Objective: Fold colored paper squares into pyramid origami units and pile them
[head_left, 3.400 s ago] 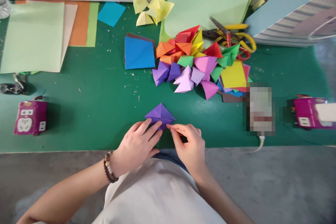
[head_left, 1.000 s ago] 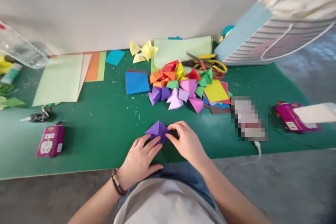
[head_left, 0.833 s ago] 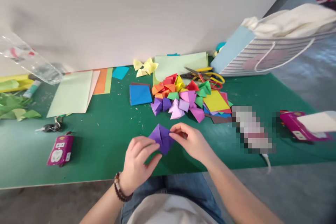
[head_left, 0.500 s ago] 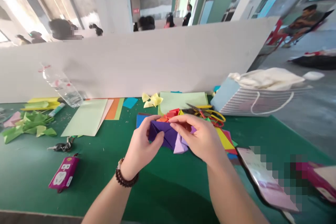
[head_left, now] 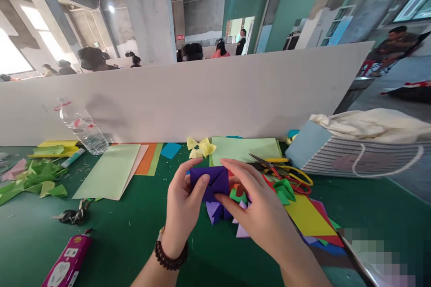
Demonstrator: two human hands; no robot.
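Note:
A folded dark purple paper piece (head_left: 215, 181) is held up between both hands over the green table. My left hand (head_left: 185, 199) pinches its left side, thumb on the front face. My right hand (head_left: 247, 199) grips the right side, with the thumb at the lower edge and fingers at the top corner. Below the piece lie folded purple and lilac paper units (head_left: 215, 211), partly hidden by the right hand. A green folded unit (head_left: 285, 192) rests on coloured sheets to the right.
Scissors (head_left: 296, 177) lie by a yellow sheet (head_left: 310, 214). Pale green sheets (head_left: 106, 170), a plastic bottle (head_left: 84, 130) and green paper scraps (head_left: 43, 177) are at left. A pink packet (head_left: 69, 262), keys (head_left: 76, 213) and a striped bag (head_left: 363, 148) also stand or lie around. A white partition (head_left: 168, 98) runs behind.
The view has tilted up. The purple paper piece has turned to show a smaller folded rectangle, and my right hand has shifted its grip to the right edge.

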